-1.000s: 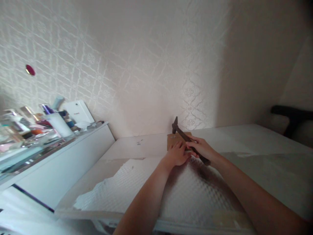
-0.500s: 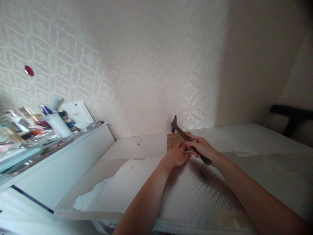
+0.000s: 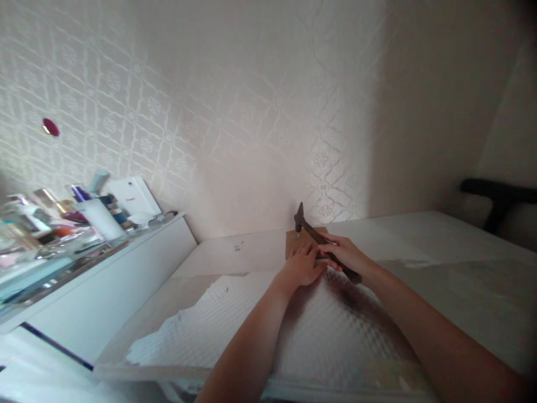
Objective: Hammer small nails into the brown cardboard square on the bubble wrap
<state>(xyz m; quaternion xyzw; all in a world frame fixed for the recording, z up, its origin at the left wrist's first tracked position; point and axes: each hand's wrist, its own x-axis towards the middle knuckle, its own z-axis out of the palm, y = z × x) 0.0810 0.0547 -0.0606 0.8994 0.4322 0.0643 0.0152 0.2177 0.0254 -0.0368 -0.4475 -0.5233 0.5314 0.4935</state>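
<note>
My right hand (image 3: 344, 251) is wrapped around the wooden handle of a hammer (image 3: 311, 231). The hammer's dark metal head hovers over or just at a flat brown board (image 3: 290, 245); whether they touch I cannot tell. On that board, under the head, are small shiny metal bits too tiny to name. My left hand (image 3: 302, 264) lies flat with fingers stretched over the board's near part, close beside my right hand. White quilted padding (image 3: 235, 313) spreads over the table beneath both forearms.
Several tiny metal pieces (image 3: 238, 246) lie on the white table (image 3: 264, 243) left of the board. At left, a white cabinet (image 3: 126, 268) carries bottles, a white tube (image 3: 102, 217) and a white box (image 3: 133, 196). A patterned wall stands behind; a black armrest (image 3: 499, 193) is at right.
The hammer head has dropped slightly toward the board. My left hand stays on the board, and the view has shifted a little.
</note>
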